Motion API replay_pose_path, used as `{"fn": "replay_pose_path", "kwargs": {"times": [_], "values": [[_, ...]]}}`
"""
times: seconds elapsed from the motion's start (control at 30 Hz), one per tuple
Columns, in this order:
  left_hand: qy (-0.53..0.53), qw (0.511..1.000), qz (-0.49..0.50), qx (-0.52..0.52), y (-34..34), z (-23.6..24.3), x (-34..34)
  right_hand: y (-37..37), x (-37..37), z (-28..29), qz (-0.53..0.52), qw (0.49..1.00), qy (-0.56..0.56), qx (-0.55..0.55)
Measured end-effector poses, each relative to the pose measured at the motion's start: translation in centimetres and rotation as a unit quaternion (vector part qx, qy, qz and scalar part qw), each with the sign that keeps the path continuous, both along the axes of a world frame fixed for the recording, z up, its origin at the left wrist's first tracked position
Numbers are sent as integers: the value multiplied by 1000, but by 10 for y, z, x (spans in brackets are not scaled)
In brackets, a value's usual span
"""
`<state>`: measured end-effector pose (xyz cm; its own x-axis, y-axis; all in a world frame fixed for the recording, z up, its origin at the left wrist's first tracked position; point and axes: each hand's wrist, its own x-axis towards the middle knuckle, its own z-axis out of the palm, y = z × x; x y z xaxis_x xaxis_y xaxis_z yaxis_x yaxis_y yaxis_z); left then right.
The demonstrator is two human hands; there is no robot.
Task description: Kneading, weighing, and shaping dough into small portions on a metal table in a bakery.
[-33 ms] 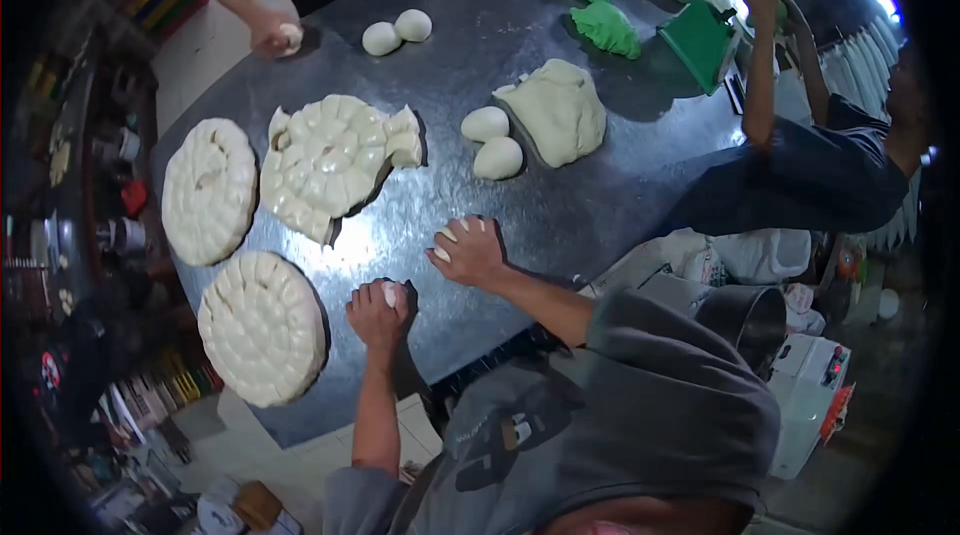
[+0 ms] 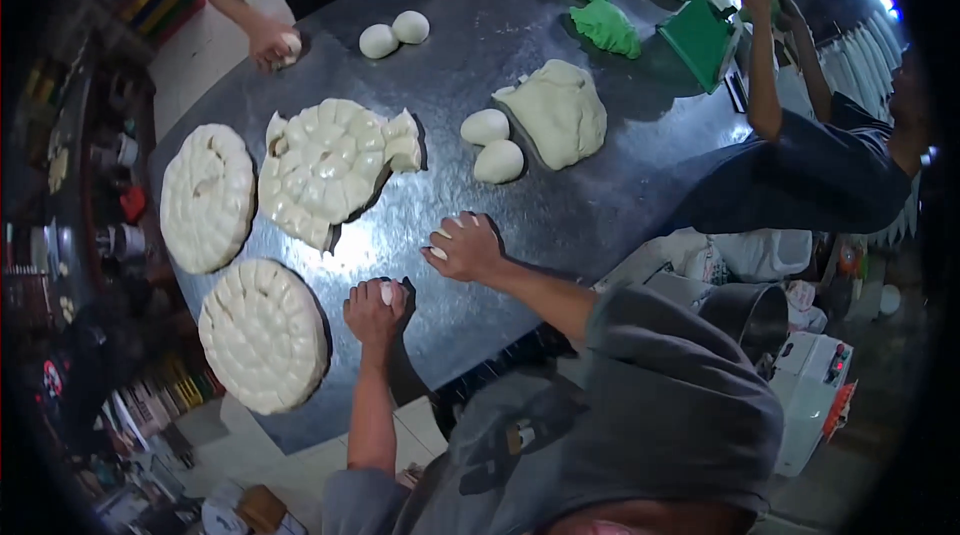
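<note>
My left hand [image 2: 374, 313] is curled on the metal table over a small dough ball [image 2: 387, 292], which shows between the fingers. To its right and farther in, my right hand [image 2: 466, 247] is cupped round another dough ball [image 2: 440, 243], mostly hidden by the palm and fingers. Beyond my right hand lie two smooth white dough balls [image 2: 498, 162] beside a large lump of dough [image 2: 558, 115]. Left of my hands are two round slabs of dough portions [image 2: 265, 335] and a broken-edged cluster of such portions [image 2: 325, 165].
Across the metal table [image 2: 470, 335] a person's hands [image 2: 272, 41] press dough, near two more dough balls [image 2: 394, 34]. Green dough pieces [image 2: 606, 29] and a green scale-like box [image 2: 698, 43] sit at the far right. Another person [image 2: 800, 165] leans in there, holding something green.
My hands stay almost in place, shifting slightly with the dough balls under them. The co-worker's left-side hand across the table has moved a little nearer.
</note>
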<state>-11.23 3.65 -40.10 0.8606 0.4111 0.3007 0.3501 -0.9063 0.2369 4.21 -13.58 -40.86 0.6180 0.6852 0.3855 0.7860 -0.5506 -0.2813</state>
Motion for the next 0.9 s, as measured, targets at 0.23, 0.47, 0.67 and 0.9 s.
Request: {"fn": "replay_pose_path", "kwargs": {"times": [0.23, 0.47, 0.67, 0.9], "values": [[-73, 987, 95, 105, 31, -10, 58, 50, 66, 17, 37, 989, 120, -79], [30, 995, 91, -25, -96, 34, -25, -34, -55, 40, 63, 990, 90, -87], [-52, 985, 94, -137, -108, 56, -82, -74, -75, 75, -28, 992, 4, 127], [115, 991, 75, 1, -35, 16, -52, -65, -44, 36, 145, 970, 29, -195]]}}
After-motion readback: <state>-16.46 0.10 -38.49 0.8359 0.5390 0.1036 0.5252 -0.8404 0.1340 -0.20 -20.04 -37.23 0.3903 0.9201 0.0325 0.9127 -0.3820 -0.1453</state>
